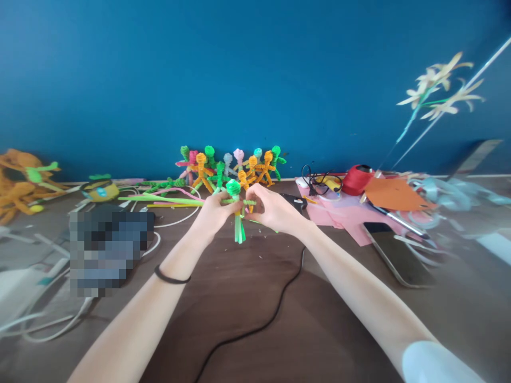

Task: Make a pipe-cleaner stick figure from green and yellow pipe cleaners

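Observation:
A green pipe-cleaner figure [233, 188] is held upright between both hands, its round coiled head on top and straight pale green strands hanging below. My left hand [215, 213] is closed on the figure's body from the left. On the other side, my right hand [269, 208] pinches the figure's coiled arm with thumb and forefinger. Behind the hands, several finished-looking figures in orange [202, 169], green, pink and grey stand along the wall.
Loose pipe cleaners [171, 199] lie left of the hands, near a pixelated object [112, 250] and white cables. To the right are pink sheets [331, 211], a red thread spool [357, 180] and a phone [395, 255]. A black cable [275, 314] crosses the brown table [311, 340].

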{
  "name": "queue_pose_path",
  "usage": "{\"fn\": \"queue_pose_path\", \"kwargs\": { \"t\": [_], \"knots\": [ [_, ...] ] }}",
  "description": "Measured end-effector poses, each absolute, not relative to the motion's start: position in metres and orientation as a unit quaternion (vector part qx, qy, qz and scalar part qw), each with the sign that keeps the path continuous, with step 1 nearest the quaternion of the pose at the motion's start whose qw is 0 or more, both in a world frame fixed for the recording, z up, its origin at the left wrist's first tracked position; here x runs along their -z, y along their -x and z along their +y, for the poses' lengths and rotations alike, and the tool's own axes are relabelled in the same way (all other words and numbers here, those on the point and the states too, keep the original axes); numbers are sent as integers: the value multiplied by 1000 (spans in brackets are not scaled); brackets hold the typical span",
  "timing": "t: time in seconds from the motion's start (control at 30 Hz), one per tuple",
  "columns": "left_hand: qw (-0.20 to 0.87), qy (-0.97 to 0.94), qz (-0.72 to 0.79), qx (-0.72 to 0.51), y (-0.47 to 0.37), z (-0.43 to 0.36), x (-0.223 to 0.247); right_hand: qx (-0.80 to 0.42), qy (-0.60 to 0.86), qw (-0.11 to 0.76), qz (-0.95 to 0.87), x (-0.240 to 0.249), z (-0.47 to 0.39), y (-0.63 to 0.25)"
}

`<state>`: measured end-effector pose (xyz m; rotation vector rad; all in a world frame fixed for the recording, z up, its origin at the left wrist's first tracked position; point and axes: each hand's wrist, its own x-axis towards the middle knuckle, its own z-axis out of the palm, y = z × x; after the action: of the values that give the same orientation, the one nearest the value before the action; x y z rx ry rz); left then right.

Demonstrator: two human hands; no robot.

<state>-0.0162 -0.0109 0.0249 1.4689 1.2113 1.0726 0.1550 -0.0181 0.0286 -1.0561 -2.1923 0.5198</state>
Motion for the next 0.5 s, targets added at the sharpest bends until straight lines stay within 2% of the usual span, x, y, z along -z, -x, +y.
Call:
{"fn": "queue_pose_path", "kwargs": {
  "t": [0.23, 0.5],
  "knots": [
    [591, -496, 447, -452, 11, -14, -29, -109, 404, 301, -857, -29, -18, -153],
    [584, -525, 438, -438, 13, -11, -22, -103, 427, 288, -851, -29, -19, -153]
  ]
}}
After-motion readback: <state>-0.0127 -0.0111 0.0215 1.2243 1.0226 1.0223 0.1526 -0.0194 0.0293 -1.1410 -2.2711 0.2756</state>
